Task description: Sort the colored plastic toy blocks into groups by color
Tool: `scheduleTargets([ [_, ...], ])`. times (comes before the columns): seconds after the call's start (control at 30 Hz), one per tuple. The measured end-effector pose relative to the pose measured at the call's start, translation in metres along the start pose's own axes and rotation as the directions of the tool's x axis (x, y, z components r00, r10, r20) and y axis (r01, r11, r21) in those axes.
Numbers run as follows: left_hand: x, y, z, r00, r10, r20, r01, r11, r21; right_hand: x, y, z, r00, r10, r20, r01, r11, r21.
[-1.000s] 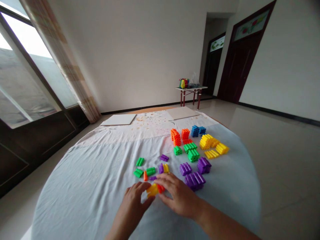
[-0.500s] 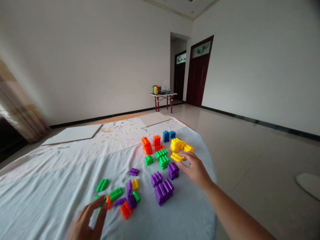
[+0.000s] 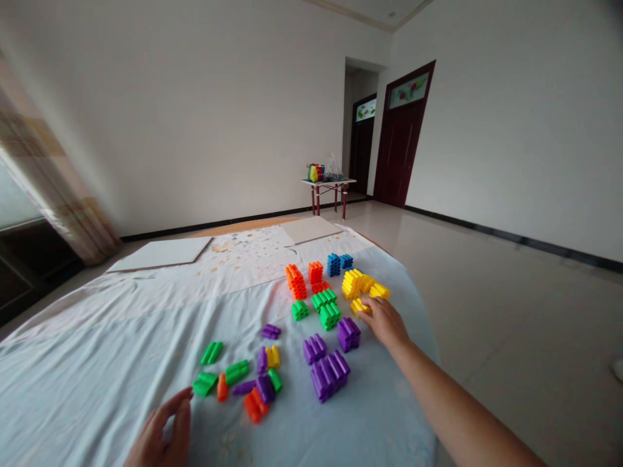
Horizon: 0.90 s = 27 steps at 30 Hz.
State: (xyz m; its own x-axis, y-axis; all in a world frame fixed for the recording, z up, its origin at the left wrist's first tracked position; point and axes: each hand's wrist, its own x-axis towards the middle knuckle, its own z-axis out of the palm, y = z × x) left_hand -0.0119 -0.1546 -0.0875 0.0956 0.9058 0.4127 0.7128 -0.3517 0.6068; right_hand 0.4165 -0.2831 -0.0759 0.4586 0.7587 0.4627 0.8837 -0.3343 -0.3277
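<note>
My right hand (image 3: 384,321) reaches out to the right over a round table under a pale cloth (image 3: 121,337). Its fingertips are closed on a yellow block (image 3: 360,305), right beside the yellow block stack (image 3: 357,283). Close to that hand are sorted stacks: purple blocks (image 3: 329,373), green blocks (image 3: 328,309), orange blocks (image 3: 296,281) and blue blocks (image 3: 338,263). My left hand (image 3: 163,434) lies low at the near edge, fingers apart and holding nothing. It is nearest a loose green block (image 3: 204,384) and a mixed scatter with an orange block (image 3: 253,406).
Two white boards (image 3: 160,253) (image 3: 311,228) lie on the far part of the table. The table's right edge drops to a shiny floor. Farther back are a small red-legged table (image 3: 328,185), dark doors (image 3: 402,136) and a curtain (image 3: 58,194) at left.
My right hand left the near scatter, where it had a yellow block, and reached the yellow stack with one. My left hand drew back and opened. The view swung right.
</note>
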Motion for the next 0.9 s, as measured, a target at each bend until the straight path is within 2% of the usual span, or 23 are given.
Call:
scheduleTargets([
  [0.07,-0.001,0.008,-0.002,0.999,0.03,-0.019,-0.031,0.999,-0.028,-0.002,0.003,-0.001,0.999,-0.022,-0.035,0.023,0.999,0.025],
  [0.17,-0.003,0.018,-0.006,0.999,0.036,-0.037,-0.038,0.998,-0.056,-0.006,-0.002,-0.011,0.978,-0.098,-0.185,0.124,0.983,0.136],
  [0.23,-0.005,0.024,-0.008,0.999,0.033,0.0,-0.033,0.998,-0.052,-0.012,-0.019,-0.023,0.947,-0.144,-0.287,0.216,0.947,0.238],
  [0.3,-0.007,0.028,-0.009,0.999,0.032,0.023,-0.032,0.999,-0.034,-0.025,-0.049,-0.038,0.927,-0.171,-0.335,0.286,0.897,0.336],
  [0.43,-0.004,0.034,-0.01,0.991,0.106,0.083,-0.111,0.992,0.06,-0.065,-0.126,-0.056,0.931,-0.296,-0.213,0.365,0.767,0.528],
  [0.5,0.0,0.036,-0.012,0.975,0.147,0.167,-0.174,0.972,0.159,-0.083,-0.159,-0.056,0.893,-0.429,-0.135,0.417,0.679,0.604],
  [0.57,0.007,0.038,-0.015,0.947,0.185,0.263,-0.254,0.932,0.258,-0.096,-0.182,-0.052,0.839,-0.539,-0.074,0.442,0.598,0.669],
  [0.63,0.016,0.038,-0.02,0.906,0.227,0.357,-0.346,0.884,0.316,-0.102,-0.193,-0.045,0.799,-0.601,-0.025,0.441,0.555,0.705],
  [0.73,0.03,0.035,-0.025,0.843,0.273,0.463,-0.451,0.828,0.334,-0.105,-0.194,-0.034,0.772,-0.634,0.038,0.427,0.563,0.708],
  [0.8,0.038,0.032,-0.026,0.82,0.284,0.496,-0.484,0.807,0.337,-0.106,-0.19,-0.025,0.778,-0.627,0.039,0.429,0.575,0.697],
  [0.9,0.045,0.034,-0.024,0.81,0.314,0.495,-0.512,0.79,0.338,-0.107,-0.185,-0.013,0.812,-0.584,-0.009,0.429,0.585,0.688],
])
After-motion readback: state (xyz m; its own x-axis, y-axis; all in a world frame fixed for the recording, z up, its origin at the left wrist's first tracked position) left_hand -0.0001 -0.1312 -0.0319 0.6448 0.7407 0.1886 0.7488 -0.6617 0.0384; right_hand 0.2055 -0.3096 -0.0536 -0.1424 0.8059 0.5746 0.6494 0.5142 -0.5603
